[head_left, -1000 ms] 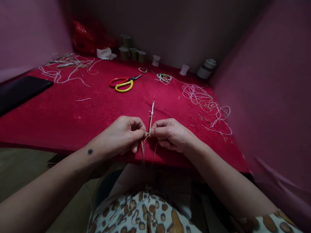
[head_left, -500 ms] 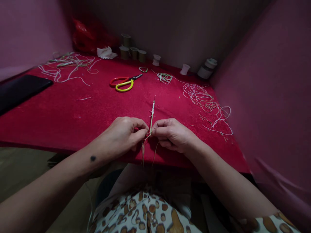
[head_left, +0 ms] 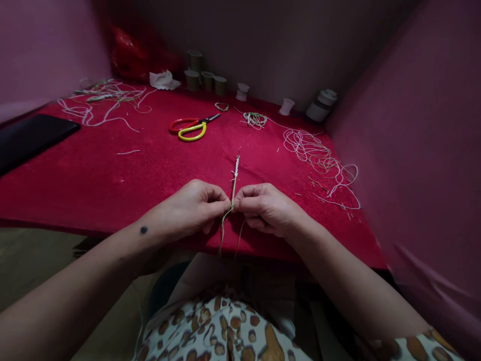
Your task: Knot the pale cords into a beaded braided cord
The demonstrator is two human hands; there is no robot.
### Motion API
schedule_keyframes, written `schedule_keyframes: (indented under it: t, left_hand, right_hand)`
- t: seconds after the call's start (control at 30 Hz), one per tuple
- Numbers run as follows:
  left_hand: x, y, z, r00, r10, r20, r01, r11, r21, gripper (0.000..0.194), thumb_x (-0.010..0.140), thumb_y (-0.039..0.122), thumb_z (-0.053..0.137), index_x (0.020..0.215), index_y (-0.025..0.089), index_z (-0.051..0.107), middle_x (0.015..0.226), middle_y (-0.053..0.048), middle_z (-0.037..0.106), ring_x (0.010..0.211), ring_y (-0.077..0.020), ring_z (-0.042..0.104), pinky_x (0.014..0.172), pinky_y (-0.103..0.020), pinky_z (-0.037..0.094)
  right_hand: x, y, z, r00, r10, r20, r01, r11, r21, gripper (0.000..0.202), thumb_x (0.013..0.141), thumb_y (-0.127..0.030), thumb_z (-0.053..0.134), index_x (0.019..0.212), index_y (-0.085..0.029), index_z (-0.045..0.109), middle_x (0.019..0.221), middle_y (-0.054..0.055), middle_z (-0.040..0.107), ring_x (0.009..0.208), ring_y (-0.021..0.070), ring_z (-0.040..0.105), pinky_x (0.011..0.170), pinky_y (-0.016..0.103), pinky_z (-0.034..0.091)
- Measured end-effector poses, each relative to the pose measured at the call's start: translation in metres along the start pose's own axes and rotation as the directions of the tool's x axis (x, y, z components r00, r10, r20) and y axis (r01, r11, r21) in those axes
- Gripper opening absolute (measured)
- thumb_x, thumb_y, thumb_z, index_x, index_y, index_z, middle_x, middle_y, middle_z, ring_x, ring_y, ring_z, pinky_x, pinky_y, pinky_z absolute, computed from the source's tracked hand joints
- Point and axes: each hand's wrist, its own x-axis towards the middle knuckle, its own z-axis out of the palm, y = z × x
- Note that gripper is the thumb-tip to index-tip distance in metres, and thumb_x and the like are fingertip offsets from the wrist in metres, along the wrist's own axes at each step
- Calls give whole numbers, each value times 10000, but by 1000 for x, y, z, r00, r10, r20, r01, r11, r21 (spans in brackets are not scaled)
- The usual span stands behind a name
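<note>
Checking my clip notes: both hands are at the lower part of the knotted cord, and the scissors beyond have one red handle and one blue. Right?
Not quite: the head view shows the scissors with one red handle and one yellow handle, not blue. The left hand and right hand are indeed at the lower part of the knotted cord.

Red tablecloth (head_left: 150, 165): matt, velvety cloth | red-and-yellow looped scissors (head_left: 203, 122): glossy plastic handles (head_left: 205, 130), metal blades (head_left: 213, 118) | slim white-and-green knotted cord (head_left: 237, 165): textile, bumpy | crumpled red bag (head_left: 130, 47): shiny plastic | black flat slab (head_left: 37, 138): smooth
</note>
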Motion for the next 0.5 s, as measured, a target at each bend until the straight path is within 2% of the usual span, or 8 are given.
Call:
schedule_keyframes:
  t: [0.23, 0.5]
  left_hand:
    - [0, 1, 0, 995, -97, 34, 98, 994, -53, 234, 816, 318, 539, 631, 179, 573, 349, 46, 462, 274, -55, 308, 287, -154, 186]
    - [2, -1, 1, 997, -60, 45, 63, 996, -70, 216, 817, 281, 533, 632, 175, 562, 358, 43, 466, 281, -47, 305, 297, -151, 190]
  right_hand:
    - [1, 1, 0, 1000, 0, 3, 0, 1000, 3, 236, 725, -314, 662, 674, -187, 470, 423, -107, 300, 292, 31, 234, 270, 160, 129]
    - [1, 1, 0, 1000, -6, 14, 6, 1000, 16, 238, 727, -310, 664, 666, -185, 471, 434, -107, 294, 295, 31, 234, 266, 162, 123]
